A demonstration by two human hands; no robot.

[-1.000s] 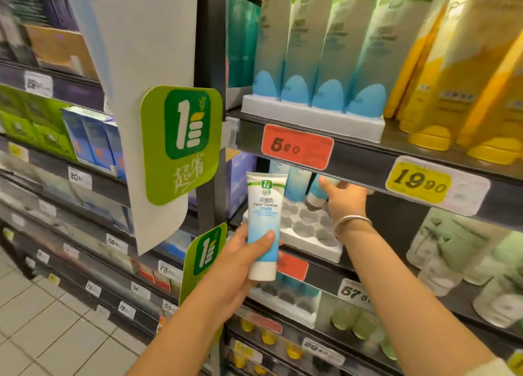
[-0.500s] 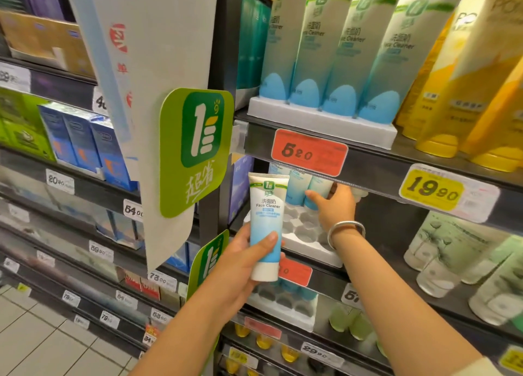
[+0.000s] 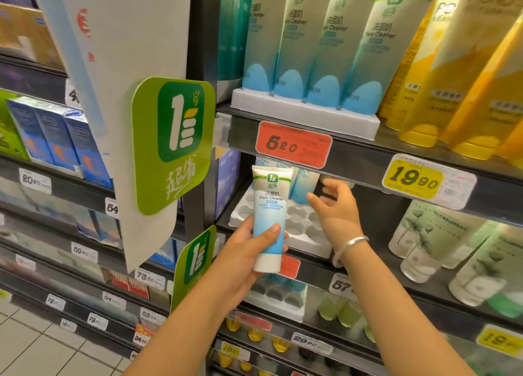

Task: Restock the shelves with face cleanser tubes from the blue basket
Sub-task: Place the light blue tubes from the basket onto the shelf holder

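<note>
My left hand (image 3: 249, 255) grips a small white-and-blue face cleanser tube (image 3: 270, 211) upright, cap down, in front of the middle shelf. Behind it a white moulded tray (image 3: 307, 235) with several vacant slots sits on that shelf. A few tubes (image 3: 301, 184) stand at the tray's back under the shelf above. My right hand (image 3: 335, 208) hovers over the tray with fingers spread and holds nothing. A silver bangle circles that wrist. The blue basket is out of view.
Large face cleanser tubes (image 3: 319, 44) fill a white tray on the shelf above, beside yellow tubes (image 3: 458, 92). A green promo sign (image 3: 172, 143) and a white hanging banner (image 3: 127, 92) jut out on the left. Pale green bottles (image 3: 441, 248) stand at the right.
My right hand has let go of the tube at the tray's back and drawn out from under the shelf, fingers opening. The left hand keeps its tube almost still.
</note>
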